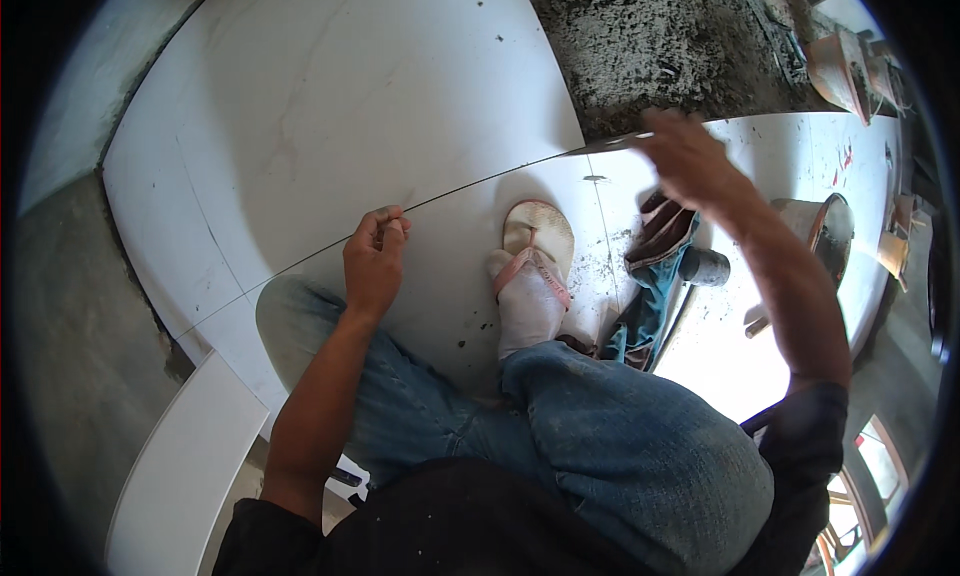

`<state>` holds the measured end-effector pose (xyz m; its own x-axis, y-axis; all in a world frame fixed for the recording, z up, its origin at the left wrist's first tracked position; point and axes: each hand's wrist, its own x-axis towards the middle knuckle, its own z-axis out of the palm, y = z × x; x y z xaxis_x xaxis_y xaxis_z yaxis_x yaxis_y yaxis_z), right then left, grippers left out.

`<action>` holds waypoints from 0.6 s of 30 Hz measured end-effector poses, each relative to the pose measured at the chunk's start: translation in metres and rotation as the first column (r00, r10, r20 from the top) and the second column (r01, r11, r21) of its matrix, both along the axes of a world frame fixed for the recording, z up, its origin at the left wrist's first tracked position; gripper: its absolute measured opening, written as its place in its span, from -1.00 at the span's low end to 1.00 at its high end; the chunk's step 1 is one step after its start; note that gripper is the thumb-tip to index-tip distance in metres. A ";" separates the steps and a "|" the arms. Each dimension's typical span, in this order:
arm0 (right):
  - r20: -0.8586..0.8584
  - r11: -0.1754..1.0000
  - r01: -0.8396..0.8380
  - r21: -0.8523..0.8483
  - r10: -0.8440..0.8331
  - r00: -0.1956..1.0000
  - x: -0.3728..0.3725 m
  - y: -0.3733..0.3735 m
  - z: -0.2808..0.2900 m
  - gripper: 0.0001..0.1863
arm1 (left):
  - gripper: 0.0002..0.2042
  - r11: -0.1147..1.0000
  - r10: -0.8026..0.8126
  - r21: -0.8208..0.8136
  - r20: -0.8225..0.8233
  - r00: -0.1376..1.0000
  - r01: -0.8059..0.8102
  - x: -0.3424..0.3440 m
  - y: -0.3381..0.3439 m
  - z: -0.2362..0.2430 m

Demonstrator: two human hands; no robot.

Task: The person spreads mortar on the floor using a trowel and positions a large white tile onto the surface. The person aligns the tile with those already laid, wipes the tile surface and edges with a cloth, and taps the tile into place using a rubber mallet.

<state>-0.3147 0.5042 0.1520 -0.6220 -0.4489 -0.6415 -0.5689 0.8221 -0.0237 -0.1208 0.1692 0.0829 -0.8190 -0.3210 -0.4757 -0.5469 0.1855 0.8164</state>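
Grey and thin, a blade-like tool [603, 147] lies beside rough mortar [665, 46] at the right hand [685, 161], whose grip is too blurred to tell. The left hand [374, 256], thumb pressed to curled fingers, is near the joint [460, 189] between white tiles [370, 86].

White, faintly veined tiles [350, 106]

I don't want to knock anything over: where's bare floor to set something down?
Widest bare patch: the white veined tiling beyond the left hand, between the grey wall and rough grey mortar, with few dark specks. Crowded: right of the worn white flip-flop, where crumpled blue cloth and a black-headed mallet lie.
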 end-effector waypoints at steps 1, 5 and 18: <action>-0.033 0.972 0.080 0.222 -0.075 0.997 -0.020 0.014 0.008 -0.66 | -0.76 1.000 0.024 -0.003 0.018 1.000 -0.024 -0.002 0.002 -0.003; -0.183 0.976 0.213 0.040 -0.202 0.962 -0.069 0.097 0.058 -0.71 | -0.54 0.691 -0.515 -0.614 -0.049 0.855 0.381 -0.021 0.038 -0.023; -0.596 0.851 0.322 -0.415 -0.522 0.610 -0.035 0.133 -0.097 -0.68 | -0.39 0.671 -0.623 0.292 -0.276 0.732 0.682 -0.092 0.256 -0.013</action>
<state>-0.3494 0.6375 0.0552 -0.9885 -0.0964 0.1164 -0.0992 0.9949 -0.0187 -0.2127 0.4253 0.0695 -0.8197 0.4859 -0.3032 -0.2709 0.1376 0.9527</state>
